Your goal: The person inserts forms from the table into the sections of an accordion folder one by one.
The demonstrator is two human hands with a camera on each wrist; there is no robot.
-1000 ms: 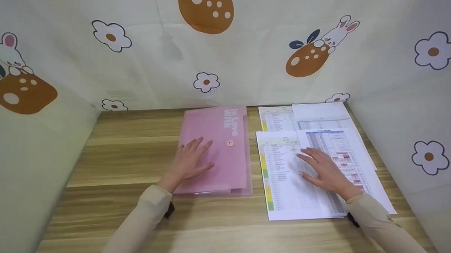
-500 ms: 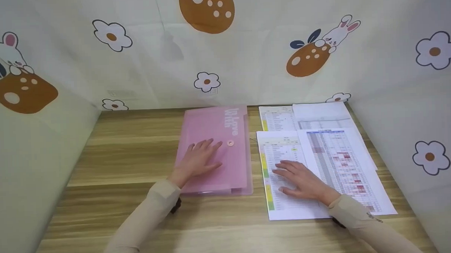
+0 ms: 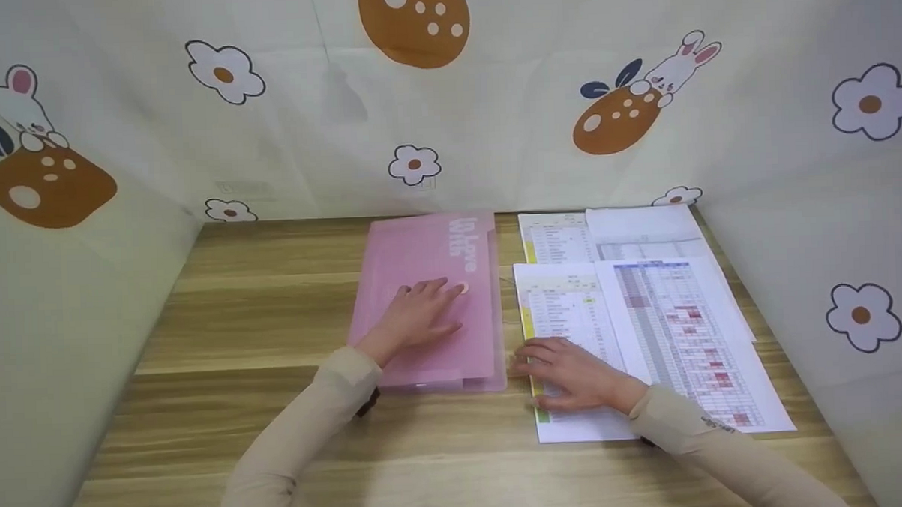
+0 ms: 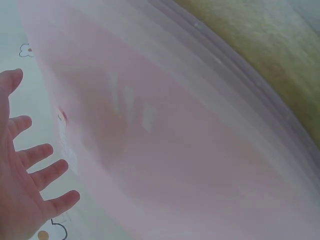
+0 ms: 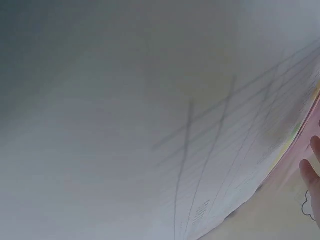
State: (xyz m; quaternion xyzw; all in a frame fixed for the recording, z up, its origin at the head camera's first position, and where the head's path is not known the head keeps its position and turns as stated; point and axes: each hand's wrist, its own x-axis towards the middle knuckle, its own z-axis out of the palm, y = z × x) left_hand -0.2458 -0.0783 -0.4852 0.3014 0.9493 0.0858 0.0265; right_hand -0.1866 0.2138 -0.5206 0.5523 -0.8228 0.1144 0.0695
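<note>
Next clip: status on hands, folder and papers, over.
Left hand spread over pink folder, holding nothing. Right hand over left edge of papers. Folder flat on table, beside papers. Nothing seen blocking either hand.

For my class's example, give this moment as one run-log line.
left hand: fingers spread over folder, near button | right hand: over left edge of papers | folder: on table, left of papers

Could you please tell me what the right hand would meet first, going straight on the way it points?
Probably the folder, though the right hand might pass above it; its height is unclear.
</note>
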